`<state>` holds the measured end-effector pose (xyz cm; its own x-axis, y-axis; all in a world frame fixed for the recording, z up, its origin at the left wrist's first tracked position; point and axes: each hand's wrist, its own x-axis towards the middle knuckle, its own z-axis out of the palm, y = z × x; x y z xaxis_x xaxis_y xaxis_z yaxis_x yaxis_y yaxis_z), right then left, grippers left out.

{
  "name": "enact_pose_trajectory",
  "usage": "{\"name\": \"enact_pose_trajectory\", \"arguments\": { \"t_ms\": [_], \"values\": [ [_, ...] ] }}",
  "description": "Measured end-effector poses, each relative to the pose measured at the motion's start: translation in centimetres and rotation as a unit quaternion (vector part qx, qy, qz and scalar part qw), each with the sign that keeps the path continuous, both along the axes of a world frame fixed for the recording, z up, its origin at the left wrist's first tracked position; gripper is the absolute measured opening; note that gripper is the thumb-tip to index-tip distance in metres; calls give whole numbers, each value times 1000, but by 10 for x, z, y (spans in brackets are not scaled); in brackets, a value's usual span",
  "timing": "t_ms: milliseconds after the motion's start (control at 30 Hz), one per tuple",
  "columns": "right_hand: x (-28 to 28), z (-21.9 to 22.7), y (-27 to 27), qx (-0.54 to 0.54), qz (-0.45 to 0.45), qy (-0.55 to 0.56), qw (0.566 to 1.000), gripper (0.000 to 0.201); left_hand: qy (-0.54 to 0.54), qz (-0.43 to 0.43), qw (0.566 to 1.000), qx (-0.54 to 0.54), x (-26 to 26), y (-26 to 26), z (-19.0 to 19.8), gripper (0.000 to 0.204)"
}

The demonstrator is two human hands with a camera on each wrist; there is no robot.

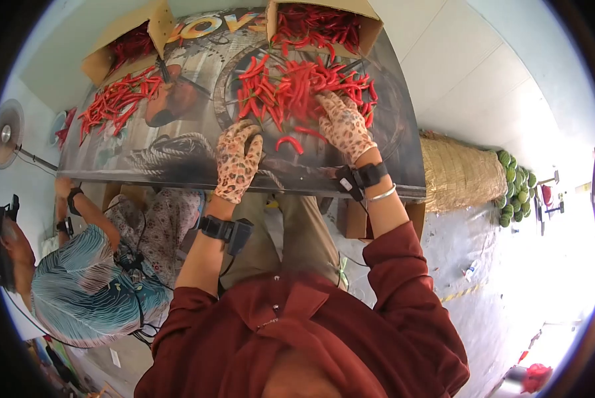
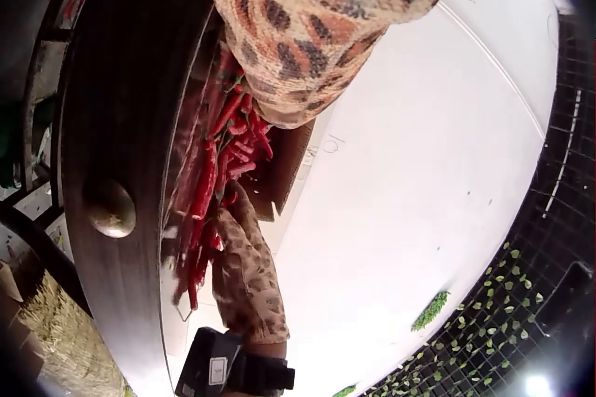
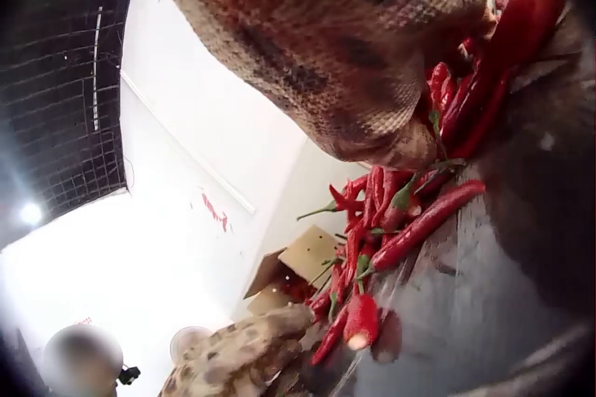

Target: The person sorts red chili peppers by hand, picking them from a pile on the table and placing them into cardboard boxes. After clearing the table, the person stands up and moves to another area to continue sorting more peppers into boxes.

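A pile of red chili peppers (image 1: 297, 86) lies spread on the dark printed table (image 1: 185, 156). My right hand (image 1: 346, 126), in a leopard-print glove, reaches into the near right side of the pile, its fingers over the peppers. Red blur shows beside those fingertips. In the right wrist view, long peppers (image 3: 428, 225) lie just below the gloved right hand (image 3: 326, 53). My left hand (image 1: 238, 156), gloved alike, rests near the table's front edge with loosely bent fingers and nothing visible in them. One curved chili pepper (image 1: 289, 143) lies apart between the hands.
A cardboard box (image 1: 370, 30) on its side spills peppers at the back. Another box (image 1: 98, 56) stands at the back left, with a smaller pepper heap (image 1: 118, 99) before it. A second person (image 1: 98, 278) sits at the left. A fan (image 1: 7, 134) stands beyond.
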<state>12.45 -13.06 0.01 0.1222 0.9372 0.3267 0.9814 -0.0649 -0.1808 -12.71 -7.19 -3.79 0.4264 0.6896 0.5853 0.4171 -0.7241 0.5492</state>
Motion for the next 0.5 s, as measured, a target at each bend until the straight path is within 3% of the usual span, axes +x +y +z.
{"name": "enact_pose_trajectory", "arguments": {
  "t_ms": [100,200,267,333,367,500],
  "values": [
    [-12,6,-12,5,70,-11,997,47,2,-5,1000,0,-1,3,-1,23],
    [-10,15,-30,6,65,63,996,46,6,-12,1000,10,-1,4,-8,24],
    [-2,19,-37,66,75,51,994,41,0,-9,1000,12,-1,5,-9,24],
    [0,40,-53,125,12,155,980,36,13,-6,1000,-7,-1,3,-3,24],
    [6,43,-58,179,-6,155,972,28,-1,-7,1000,-15,-1,1,-1,24],
    [33,39,-86,113,-92,163,976,22,13,13,1000,-4,-1,4,-13,24]
  ]
}}
